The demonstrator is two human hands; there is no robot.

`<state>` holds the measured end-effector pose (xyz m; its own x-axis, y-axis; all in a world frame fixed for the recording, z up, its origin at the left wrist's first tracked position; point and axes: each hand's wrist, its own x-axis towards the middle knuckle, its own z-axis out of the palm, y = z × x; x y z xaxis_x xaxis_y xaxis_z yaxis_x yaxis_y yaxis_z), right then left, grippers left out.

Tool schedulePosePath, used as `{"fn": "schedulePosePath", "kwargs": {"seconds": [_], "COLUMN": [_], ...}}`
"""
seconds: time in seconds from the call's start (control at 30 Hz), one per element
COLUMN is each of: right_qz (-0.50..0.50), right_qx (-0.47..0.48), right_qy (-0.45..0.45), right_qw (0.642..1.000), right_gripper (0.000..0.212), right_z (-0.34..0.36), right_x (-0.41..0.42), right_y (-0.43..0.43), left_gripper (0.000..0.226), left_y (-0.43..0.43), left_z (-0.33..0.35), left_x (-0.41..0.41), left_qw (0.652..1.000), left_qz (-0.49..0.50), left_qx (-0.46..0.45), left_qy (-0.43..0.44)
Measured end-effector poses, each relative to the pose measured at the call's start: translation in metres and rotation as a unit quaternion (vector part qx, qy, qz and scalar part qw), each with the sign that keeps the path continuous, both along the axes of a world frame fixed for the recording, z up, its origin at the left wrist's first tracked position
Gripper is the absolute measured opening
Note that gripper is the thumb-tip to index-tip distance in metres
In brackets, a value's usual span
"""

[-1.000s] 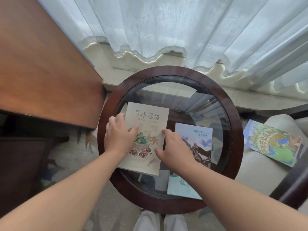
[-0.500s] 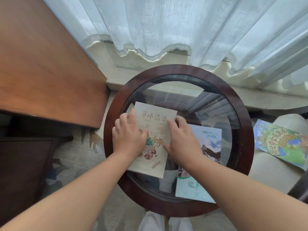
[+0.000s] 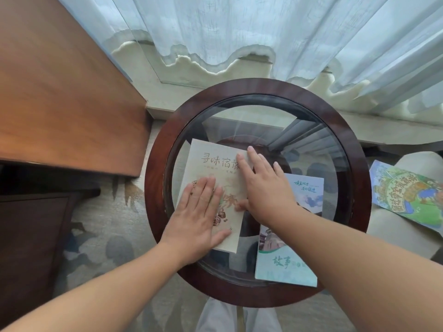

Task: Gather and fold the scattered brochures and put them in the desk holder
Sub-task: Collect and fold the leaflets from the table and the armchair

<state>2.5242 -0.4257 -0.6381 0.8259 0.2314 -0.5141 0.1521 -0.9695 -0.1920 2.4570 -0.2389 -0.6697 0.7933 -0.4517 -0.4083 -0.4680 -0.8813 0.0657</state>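
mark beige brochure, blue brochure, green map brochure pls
beige brochure [image 3: 211,159], head view: upper cover by the title.
blue brochure [image 3: 285,264], head view: lower teal cover.
green map brochure [image 3: 407,197], head view: middle of the illustrated cover.

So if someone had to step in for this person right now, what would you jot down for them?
Left hand: flat, palm down on the beige brochure.
Right hand: flat on that brochure's right edge, pressing.
Blue brochure: on the round glass table, beside the beige one.
Green brochure: off the table, on the seat to the right.
Done: beige one lies folded flat.
Left: gather the other two, fold, put all in the holder, which is not in view.
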Motion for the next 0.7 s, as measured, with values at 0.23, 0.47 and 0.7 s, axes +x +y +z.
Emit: {"fn": "schedulePosePath", "kwargs": {"seconds": [0.23,0.47,0.7], "right_qz": [0.011,-0.003,-0.12], "right_qx": [-0.029,-0.028,0.08], "right_qy": [-0.018,-0.001,-0.022], "right_qw": [0.999,1.0,0.989], "right_gripper": [0.109,0.102,0.082], "right_z": [-0.001,0.006,0.059], "right_x": [0.0,0.001,-0.041], "right_y": [0.001,0.005,-0.031], "left_gripper": [0.097,0.091,0.066], "left_y": [-0.05,-0.028,-0.042], "left_z": [-0.002,0.02,0.073], "left_x": [0.027,-0.044,-0.008], "left_qw": [0.998,0.995,0.981], "left_qz": [0.065,0.02,0.107], "left_qx": [0.011,-0.028,-0.12], "left_qy": [-0.004,0.093,0.112]}}
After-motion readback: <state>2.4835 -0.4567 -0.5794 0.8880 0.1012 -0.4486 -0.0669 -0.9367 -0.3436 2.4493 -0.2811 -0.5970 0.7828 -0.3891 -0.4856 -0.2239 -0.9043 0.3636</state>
